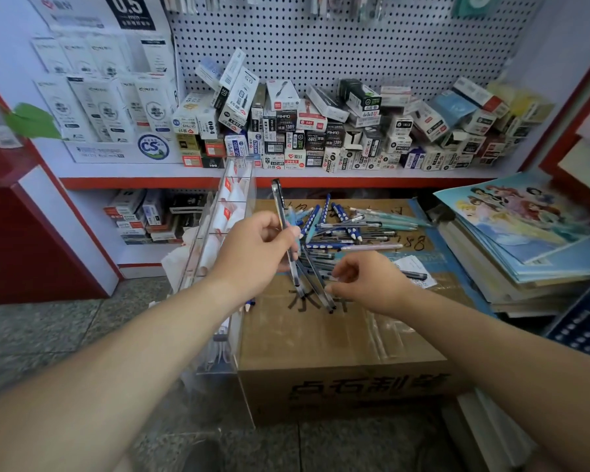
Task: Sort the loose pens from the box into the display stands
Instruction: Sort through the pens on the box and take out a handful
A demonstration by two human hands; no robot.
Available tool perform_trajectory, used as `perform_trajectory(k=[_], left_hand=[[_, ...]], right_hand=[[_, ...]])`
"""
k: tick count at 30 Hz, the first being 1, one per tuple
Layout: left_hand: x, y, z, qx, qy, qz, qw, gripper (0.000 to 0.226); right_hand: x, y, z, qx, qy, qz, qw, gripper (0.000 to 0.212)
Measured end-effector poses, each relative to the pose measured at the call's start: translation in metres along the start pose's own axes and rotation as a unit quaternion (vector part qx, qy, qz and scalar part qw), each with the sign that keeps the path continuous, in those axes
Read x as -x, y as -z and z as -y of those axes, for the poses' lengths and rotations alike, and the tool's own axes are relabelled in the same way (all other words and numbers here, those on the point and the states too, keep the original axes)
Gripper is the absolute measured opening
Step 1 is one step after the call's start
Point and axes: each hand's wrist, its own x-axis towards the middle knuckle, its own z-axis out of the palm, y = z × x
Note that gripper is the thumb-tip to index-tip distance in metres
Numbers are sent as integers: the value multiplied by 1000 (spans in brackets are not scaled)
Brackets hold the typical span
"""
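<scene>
L hand (252, 253) grips dark pens (280, 206) over box (321, 338); "0.5" sign (130, 10) top-left.

The near half of the box top (321, 338) is bare, with room to move. Farther back a pile of pens (348, 226) covers it. The left grip (252, 253) holds dark pens (312, 281) slanting across the middle. A clear stand (215, 253) walls off the left side. Stacked books (511, 267) block the right. The floor (48, 335) at the left is open.
</scene>
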Motion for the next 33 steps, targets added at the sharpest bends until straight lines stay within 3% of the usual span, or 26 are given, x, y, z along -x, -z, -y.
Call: perform_trajectory(k=[8,21,27,30,33], left_hand=[[0,1,4,-36,-3,7,999,18],[-5,-1,11,-92,-11,15,996,25],[-7,-1,18,-132,-19,12,991,27],[-6,-6,16,-117,-16,26,993,21],[-2,-15,12,-59,6,44,997,18]], right_hand=[[-17,-26,-8,27,-66,33,997,48],[-16,-18,-5,29,-97,44,994,17],[6,1,8,-105,-42,-5,994,14],[20,5,21,-210,14,19,977,16],[29,4,28,-230,51,43,971,18]])
